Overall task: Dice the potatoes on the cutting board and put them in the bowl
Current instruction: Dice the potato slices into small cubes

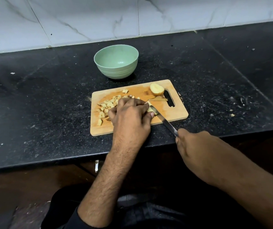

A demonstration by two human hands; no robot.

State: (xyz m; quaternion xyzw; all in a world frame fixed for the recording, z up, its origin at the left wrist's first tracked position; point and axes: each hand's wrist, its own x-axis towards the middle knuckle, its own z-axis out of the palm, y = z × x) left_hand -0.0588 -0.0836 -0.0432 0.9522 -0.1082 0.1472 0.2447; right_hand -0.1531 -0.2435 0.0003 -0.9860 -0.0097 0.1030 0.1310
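Left hand fingers pinching potato piece, right hand gripping knife, green bowl behind board

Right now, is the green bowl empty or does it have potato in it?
Empty. The green bowl shows only its bare inside; the diced potato lies on the cutting board.

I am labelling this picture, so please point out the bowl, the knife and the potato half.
bowl [116,72]: head view, on its outer front wall.
knife [166,123]: head view, on the middle of the bare blade.
potato half [156,88]: head view, on its pale cut face.
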